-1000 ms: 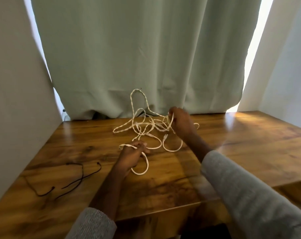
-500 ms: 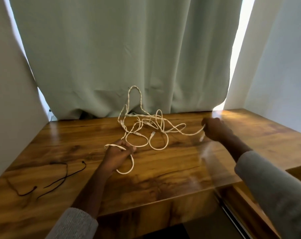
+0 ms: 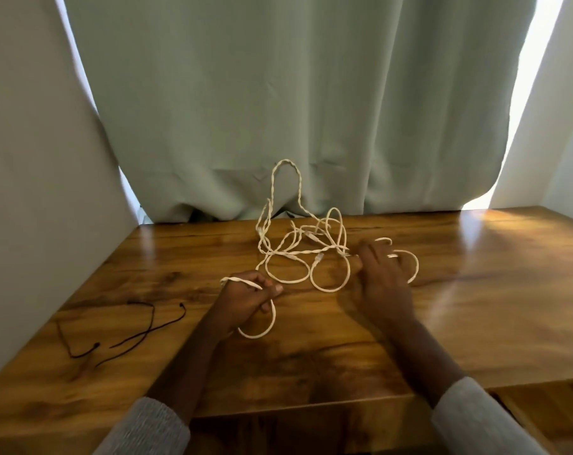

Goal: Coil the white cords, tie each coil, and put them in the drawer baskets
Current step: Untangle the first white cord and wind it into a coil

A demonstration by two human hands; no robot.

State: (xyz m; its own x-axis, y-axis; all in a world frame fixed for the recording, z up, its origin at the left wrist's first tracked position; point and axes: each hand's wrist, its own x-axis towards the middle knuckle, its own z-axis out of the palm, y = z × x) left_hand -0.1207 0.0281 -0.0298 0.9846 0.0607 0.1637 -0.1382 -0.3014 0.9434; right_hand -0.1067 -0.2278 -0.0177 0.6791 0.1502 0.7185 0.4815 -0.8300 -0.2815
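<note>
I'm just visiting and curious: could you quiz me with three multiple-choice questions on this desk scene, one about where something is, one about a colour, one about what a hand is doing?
1. Where do the black ties lie?
A. left of the left hand
B. right of the right hand
C. on the curtain

2. What colour is the curtain?
A. red
B. pale green
C. black

3. What is the left hand doing?
A. lying flat and empty
B. gripping a loop of white cord
C. pulling the curtain

Answers:
1 A, they lie on the table near its left edge.
2 B, pale green cloth hangs behind the white cords.
3 B, its fingers curl round a loop, while the right hand reaches into the tangle.
</note>
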